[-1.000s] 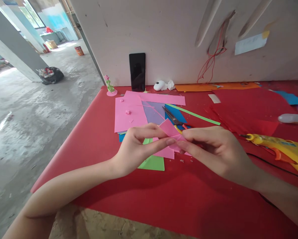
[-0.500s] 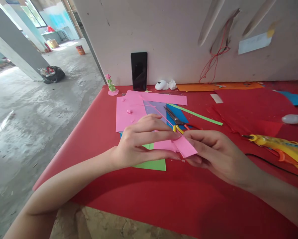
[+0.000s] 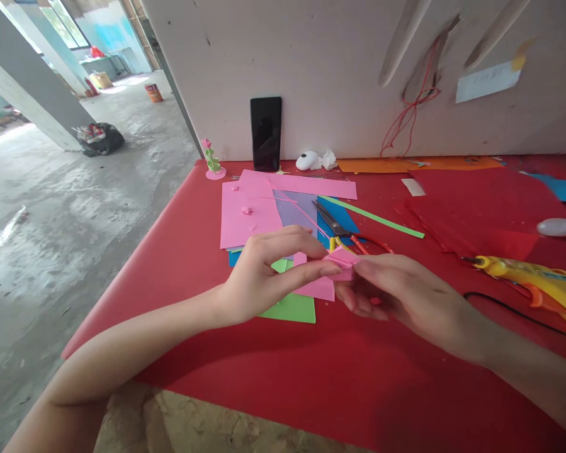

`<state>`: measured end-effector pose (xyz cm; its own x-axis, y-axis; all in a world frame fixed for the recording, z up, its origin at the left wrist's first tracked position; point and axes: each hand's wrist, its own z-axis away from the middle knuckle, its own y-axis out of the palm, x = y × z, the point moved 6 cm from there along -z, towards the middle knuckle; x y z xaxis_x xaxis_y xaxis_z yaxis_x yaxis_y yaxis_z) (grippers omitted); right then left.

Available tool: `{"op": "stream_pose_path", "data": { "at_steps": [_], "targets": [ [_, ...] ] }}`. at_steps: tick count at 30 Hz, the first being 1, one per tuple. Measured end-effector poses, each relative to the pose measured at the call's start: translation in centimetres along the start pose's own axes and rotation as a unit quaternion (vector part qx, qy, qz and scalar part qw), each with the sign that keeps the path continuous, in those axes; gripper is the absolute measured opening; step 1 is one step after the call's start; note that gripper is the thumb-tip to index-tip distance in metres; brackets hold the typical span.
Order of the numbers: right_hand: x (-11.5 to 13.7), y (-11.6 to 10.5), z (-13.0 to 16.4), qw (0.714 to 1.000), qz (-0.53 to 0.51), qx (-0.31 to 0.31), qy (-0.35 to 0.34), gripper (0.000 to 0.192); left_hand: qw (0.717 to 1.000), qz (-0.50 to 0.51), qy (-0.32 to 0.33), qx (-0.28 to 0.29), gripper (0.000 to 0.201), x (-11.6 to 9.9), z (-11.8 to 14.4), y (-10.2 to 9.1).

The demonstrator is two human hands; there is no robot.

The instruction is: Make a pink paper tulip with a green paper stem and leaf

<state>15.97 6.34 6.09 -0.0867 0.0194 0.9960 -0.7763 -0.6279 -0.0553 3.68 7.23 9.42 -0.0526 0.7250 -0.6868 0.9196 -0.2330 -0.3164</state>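
Paper [image 3: 344, 258], pink, folded small, straight-edged, layers showing along folds

We are seeing the glue gun [image 3: 523, 275] cut off at right and fingers [image 3: 299, 244] partly hiding the held pink paper [image 3: 345, 259].

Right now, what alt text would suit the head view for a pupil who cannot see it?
A folded piece of pink paper is in the grip of a person's left hand and right hand, above a red tabletop. Scissors and coloured sheets lie nearby, a yellow glue gun is at the right, and a dark phone stands upright behind.
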Motion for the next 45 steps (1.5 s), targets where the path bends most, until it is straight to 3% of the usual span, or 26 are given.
{"op": "stream_pose_path", "data": {
  "at_steps": [3, 7, 9, 13, 16, 20, 27, 31, 33, 35, 39, 43, 45],
  "targets": [
    [1.5, -0.5, 0.4, 0.974, 0.189, -0.065, -0.108, 0.033, 0.993, 0.073, -0.094, -0.007, 0.013, 0.6, 0.3, 0.3],
    [3.3, 0.1, 1.3, 0.892, 0.358, -0.093, -0.259, 0.027, 0.972, 0.138, -0.189, -0.016, 0.007, 1.0, 0.7, 0.6],
    [3.6, 0.1, 1.4, 0.871, 0.387, -0.092, -0.289, 0.025, 0.960, 0.165, -0.226, -0.016, 0.006, 1.1, 0.7, 0.7],
    [3.7, -0.2, 1.3, 0.855, 0.425, -0.092, -0.284, 0.025, 0.924, 0.239, -0.300, -0.012, 0.005, 1.7, 1.0, 1.0],
    [3.8, -0.3, 1.2, 0.853, 0.428, -0.090, -0.284, 0.026, 0.901, 0.287, -0.325, -0.013, 0.010, 2.1, 1.2, 1.3],
    [3.9, -0.2, 1.2, 0.866, 0.413, -0.080, -0.269, 0.026, 0.893, 0.309, -0.327, -0.023, 0.012, 2.4, 1.4, 1.5],
    [3.0, -0.9, 0.8, 0.926, 0.326, -0.072, -0.175, 0.035, 0.898, 0.340, -0.280, -0.022, 0.017, 2.2, 1.2, 1.8],
    [1.8, -1.2, 0.7, 0.972, 0.214, -0.053, -0.075, 0.042, 0.958, 0.209, -0.194, -0.012, 0.007, 1.5, 0.9, 1.0],
    [1.5, -0.9, 0.7, 0.987, 0.152, -0.035, -0.034, 0.045, 0.987, 0.132, -0.088, -0.003, 0.008, 0.6, 0.6, 0.6],
    [1.3, -0.5, 0.8, 0.995, 0.094, -0.022, 0.006, 0.048, 0.997, 0.068, 0.043, 0.001, 0.011, -0.6, 0.5, 0.2],
    [0.8, 0.1, 1.1, 0.997, 0.017, -0.003, 0.075, 0.051, 0.968, -0.028, 0.246, 0.041, 0.015, -2.2, 0.5, 0.0],
    [-0.3, 0.8, 1.1, 0.989, -0.061, 0.047, 0.123, 0.046, 0.934, -0.153, 0.313, 0.082, 0.004, -3.3, 0.5, -0.1],
    [-0.8, 1.0, 1.0, 0.984, -0.097, 0.076, 0.132, 0.043, 0.913, -0.220, 0.327, 0.108, 0.016, -4.0, 0.6, -0.1]
  ]
}}
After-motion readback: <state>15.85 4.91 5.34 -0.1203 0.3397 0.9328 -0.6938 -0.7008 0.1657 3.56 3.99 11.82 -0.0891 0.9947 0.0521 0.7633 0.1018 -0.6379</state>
